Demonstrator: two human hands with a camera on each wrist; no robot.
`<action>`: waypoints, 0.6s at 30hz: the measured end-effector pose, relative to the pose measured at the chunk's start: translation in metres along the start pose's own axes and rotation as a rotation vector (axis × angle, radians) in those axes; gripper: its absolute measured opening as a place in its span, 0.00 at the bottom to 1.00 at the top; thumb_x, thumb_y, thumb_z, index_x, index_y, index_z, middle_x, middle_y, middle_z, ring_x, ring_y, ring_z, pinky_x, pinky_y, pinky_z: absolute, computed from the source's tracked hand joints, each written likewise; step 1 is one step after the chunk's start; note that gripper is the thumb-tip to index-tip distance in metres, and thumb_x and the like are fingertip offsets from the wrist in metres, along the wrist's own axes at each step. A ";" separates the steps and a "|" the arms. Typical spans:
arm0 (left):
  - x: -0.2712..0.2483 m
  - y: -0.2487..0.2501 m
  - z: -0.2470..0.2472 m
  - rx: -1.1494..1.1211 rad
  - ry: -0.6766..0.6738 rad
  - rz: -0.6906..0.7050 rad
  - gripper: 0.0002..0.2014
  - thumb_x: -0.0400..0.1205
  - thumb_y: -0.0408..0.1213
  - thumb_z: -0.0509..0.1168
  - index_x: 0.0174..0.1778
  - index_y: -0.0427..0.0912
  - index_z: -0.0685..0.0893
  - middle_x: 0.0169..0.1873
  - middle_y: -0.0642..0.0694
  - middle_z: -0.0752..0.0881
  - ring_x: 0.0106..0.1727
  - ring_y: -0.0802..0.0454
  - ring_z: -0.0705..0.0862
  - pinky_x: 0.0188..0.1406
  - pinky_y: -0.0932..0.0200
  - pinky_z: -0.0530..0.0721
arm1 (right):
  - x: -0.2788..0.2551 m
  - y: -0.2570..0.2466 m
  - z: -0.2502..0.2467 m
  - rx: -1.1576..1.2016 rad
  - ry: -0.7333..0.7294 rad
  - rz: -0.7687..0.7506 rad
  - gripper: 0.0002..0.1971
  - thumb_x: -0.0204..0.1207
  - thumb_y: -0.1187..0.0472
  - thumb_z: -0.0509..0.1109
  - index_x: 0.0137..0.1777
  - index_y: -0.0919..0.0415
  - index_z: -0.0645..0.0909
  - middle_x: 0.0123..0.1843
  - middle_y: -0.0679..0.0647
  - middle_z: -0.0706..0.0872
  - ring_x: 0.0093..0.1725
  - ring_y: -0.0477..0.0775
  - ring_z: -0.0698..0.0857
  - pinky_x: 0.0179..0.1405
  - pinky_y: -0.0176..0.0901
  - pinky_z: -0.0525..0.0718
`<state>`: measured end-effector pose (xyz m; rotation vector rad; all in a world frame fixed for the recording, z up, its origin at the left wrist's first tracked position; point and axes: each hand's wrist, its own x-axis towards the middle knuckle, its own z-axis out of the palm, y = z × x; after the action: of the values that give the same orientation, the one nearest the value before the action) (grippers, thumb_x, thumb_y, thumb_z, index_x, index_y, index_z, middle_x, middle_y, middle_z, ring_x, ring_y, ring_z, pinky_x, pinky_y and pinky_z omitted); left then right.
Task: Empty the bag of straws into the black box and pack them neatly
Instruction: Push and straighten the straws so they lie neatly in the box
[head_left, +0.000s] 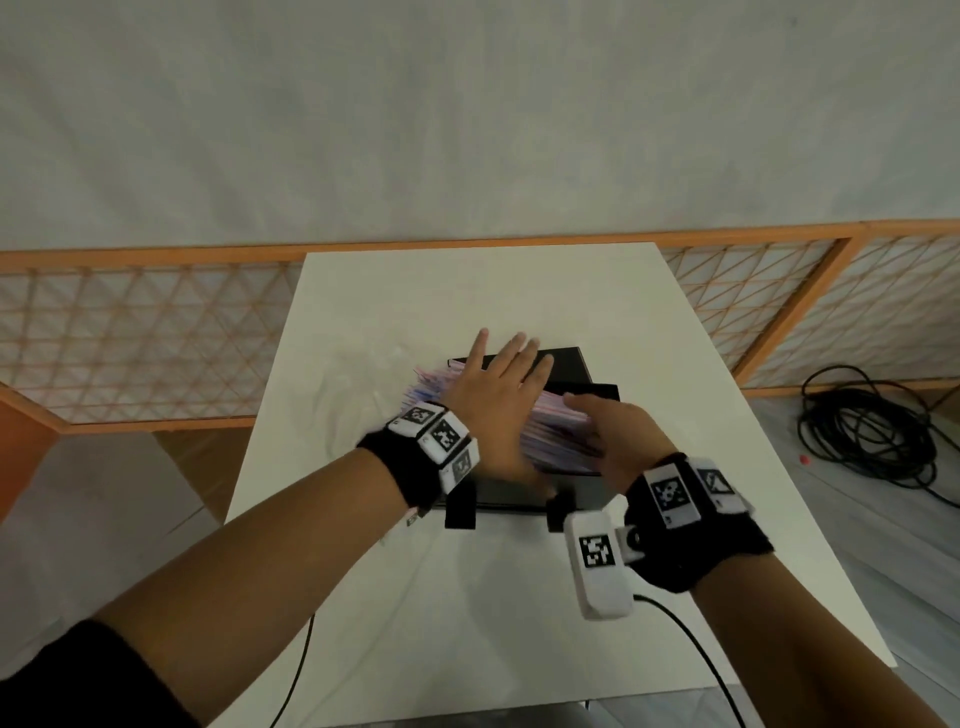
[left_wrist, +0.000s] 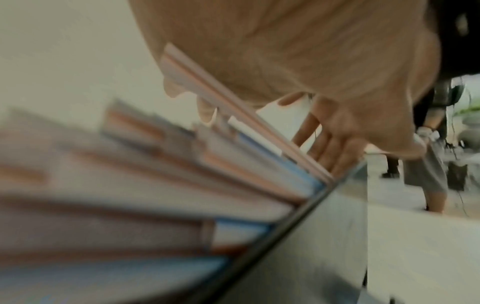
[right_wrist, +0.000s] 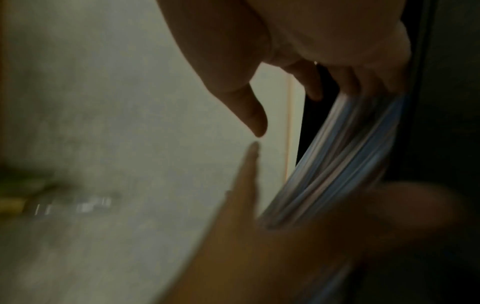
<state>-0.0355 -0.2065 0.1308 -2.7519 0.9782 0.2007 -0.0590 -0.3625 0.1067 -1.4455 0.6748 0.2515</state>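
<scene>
A black box (head_left: 582, 371) stands in the middle of the white table (head_left: 519, 291), heaped with pink, white and blue wrapped straws (head_left: 550, 431). My left hand (head_left: 498, 395) lies flat with straight fingers on the left part of the heap. My right hand (head_left: 618, 431) presses the heap's right side with straight fingers. The left wrist view shows straws (left_wrist: 233, 164) fanned against the box rim (left_wrist: 285, 224) under my left hand (left_wrist: 324, 102). The right wrist view shows blurred straws (right_wrist: 350, 156) beside my right hand (right_wrist: 298, 61). An empty clear bag (head_left: 353, 384) lies left of the box.
A black cable coil (head_left: 872, 426) lies on the floor at right. An orange lattice fence (head_left: 130, 332) runs behind the table. A thin black cable (head_left: 691, 639) trails from my right wrist over the table's near part. A person's legs (left_wrist: 426, 164) stand beyond the table.
</scene>
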 end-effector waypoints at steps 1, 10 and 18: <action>-0.006 -0.005 -0.006 -0.092 0.055 -0.016 0.64 0.63 0.83 0.49 0.83 0.39 0.39 0.84 0.41 0.39 0.84 0.45 0.36 0.79 0.32 0.35 | -0.003 0.002 -0.004 -0.115 0.018 -0.099 0.19 0.72 0.60 0.73 0.62 0.64 0.80 0.57 0.60 0.85 0.55 0.59 0.84 0.62 0.51 0.81; -0.021 -0.056 0.006 -1.448 0.078 -0.615 0.38 0.82 0.67 0.41 0.84 0.49 0.48 0.84 0.50 0.49 0.84 0.51 0.50 0.81 0.50 0.46 | -0.001 0.034 -0.015 -1.054 -0.123 -0.739 0.31 0.80 0.49 0.63 0.80 0.54 0.60 0.82 0.55 0.58 0.82 0.55 0.58 0.81 0.43 0.58; -0.025 -0.065 0.014 -1.289 -0.013 -0.549 0.38 0.82 0.65 0.40 0.84 0.45 0.44 0.84 0.49 0.46 0.84 0.52 0.47 0.82 0.50 0.45 | 0.002 0.037 -0.016 -1.052 -0.185 -0.724 0.36 0.77 0.38 0.58 0.81 0.53 0.56 0.81 0.53 0.60 0.80 0.54 0.60 0.80 0.46 0.60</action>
<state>-0.0144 -0.1389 0.1320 -3.9457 -0.1059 1.0428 -0.0822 -0.3735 0.0759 -2.5173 -0.2432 0.1602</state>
